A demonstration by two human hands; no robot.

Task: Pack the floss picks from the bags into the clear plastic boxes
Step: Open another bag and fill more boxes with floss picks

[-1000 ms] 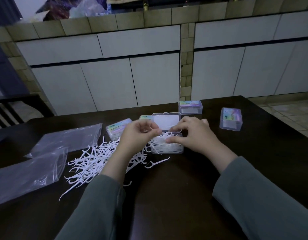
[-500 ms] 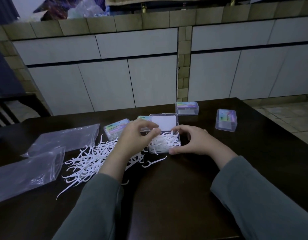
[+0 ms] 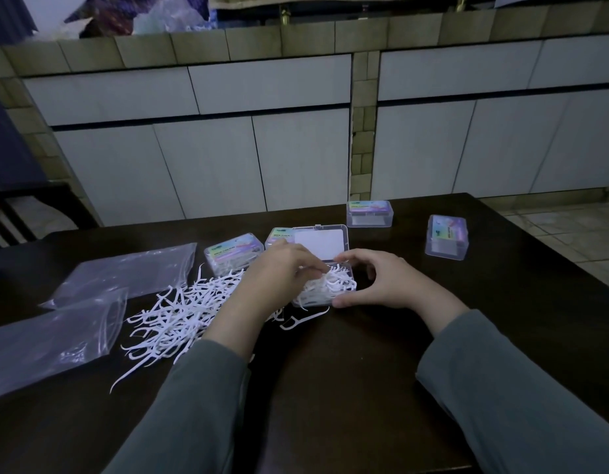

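While the right hand [image 3: 381, 285] curls round the right end of the open box [image 3: 325, 289], thumb at the near corner and forefinger over the far edge, the left hand [image 3: 279, 271] rests its bent fingers on the picks [image 3: 337, 283] heaped inside; whether those fingers pinch any pick cannot be told. This box is a small clear rectangular case, its hinged lid [image 3: 320, 243] standing up behind it with a white panel showing through. Its picks are white, thin-handled with a forked head, and they rise above the rim in a tangle. More of them lie in a loose pile [image 3: 173, 316] on the dark table [image 3: 347, 388], to the left of the box and partly under the left wrist, and a single pick [image 3: 303, 319] lies just before the box. Two flat clear bags [image 3: 91, 302] lie at the left of the pile, one overlapping the other. Four shut boxes with coloured labels stand on the table: one [image 3: 233, 254] just beyond the pile, one [image 3: 277, 236] partly hidden behind the lid, one [image 3: 369, 213] farther back, and one [image 3: 446, 241] well to the right. Both forearms wear grey-green sleeves [image 3: 518, 405].
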